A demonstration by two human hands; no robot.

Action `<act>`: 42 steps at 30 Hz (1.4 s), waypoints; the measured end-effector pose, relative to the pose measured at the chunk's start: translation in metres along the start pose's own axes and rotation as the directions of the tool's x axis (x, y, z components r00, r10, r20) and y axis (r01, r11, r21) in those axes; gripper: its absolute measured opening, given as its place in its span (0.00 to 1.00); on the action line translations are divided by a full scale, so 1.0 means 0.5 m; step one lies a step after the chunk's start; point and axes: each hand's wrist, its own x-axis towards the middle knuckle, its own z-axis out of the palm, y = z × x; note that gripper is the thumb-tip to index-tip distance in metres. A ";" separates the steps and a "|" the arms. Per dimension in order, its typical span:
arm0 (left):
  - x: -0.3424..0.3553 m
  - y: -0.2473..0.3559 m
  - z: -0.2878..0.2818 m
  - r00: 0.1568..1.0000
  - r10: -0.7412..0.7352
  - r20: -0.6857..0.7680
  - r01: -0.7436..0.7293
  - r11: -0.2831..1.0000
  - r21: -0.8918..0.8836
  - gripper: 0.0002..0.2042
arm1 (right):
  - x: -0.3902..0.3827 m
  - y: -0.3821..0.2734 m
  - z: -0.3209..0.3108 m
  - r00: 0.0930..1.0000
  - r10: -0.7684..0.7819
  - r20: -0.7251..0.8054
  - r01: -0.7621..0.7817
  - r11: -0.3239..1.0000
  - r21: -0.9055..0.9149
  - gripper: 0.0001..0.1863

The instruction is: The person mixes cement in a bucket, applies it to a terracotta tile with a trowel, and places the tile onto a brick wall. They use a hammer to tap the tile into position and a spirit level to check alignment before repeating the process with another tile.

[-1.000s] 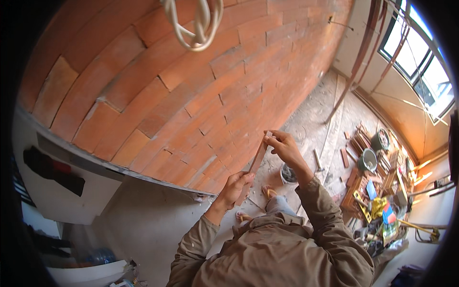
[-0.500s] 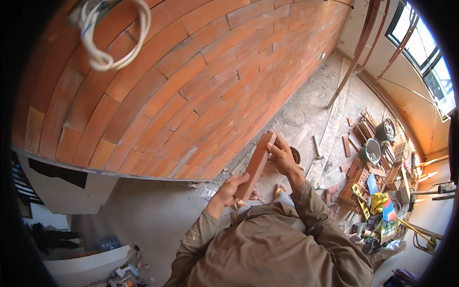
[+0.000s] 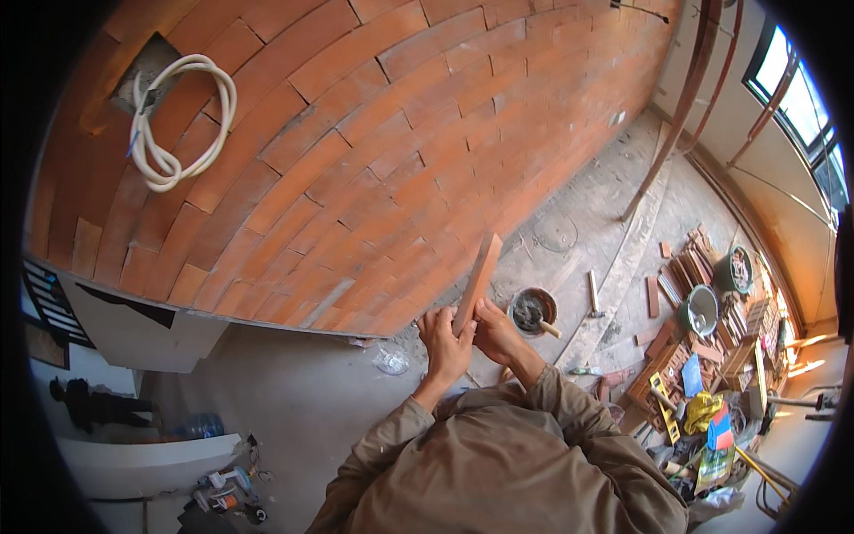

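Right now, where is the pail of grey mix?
In the head view, the pail stands right of centre on the floor, just right of the right hand and left of the white-handled hammer.

a head-worn fisheye looks down beside the brick wall (image 3: 356, 191).

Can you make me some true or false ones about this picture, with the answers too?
1. The left hand and right hand are both at the lower end of the brick. True.
2. The hammer is in the nearest bucket. False: it lies on the floor.
3. The looped cable is black. False: it is whitish.
4. The wall is orange-red. True.
5. The window is at the left of the picture. False: it is at the upper right.
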 end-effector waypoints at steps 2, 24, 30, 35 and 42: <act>-0.008 0.010 0.000 0.997 0.009 -0.071 -0.014 0.998 -0.061 0.17 | -0.004 -0.016 0.007 0.998 0.009 0.055 -0.009 1.000 -0.009 0.21; 0.080 -0.030 -0.114 0.862 -0.465 0.201 0.438 0.484 -0.757 0.28 | -0.059 -0.060 0.042 0.916 0.391 0.088 -0.355 0.895 -0.271 0.35; 0.045 -0.078 -0.119 0.855 -0.203 0.476 0.518 0.304 -0.800 0.25 | -0.091 -0.057 -0.018 0.825 0.559 0.088 -0.519 0.809 -0.277 0.27; -0.003 -0.178 -0.133 0.822 -0.058 0.566 0.484 0.595 -0.642 0.17 | -0.096 0.051 -0.122 0.598 0.650 0.468 -0.735 0.678 -0.001 0.24; 0.049 -0.137 -0.128 0.533 -0.008 0.846 0.542 0.771 -0.334 0.15 | -0.165 0.109 -0.142 0.754 0.616 0.227 -0.594 0.788 -0.164 0.31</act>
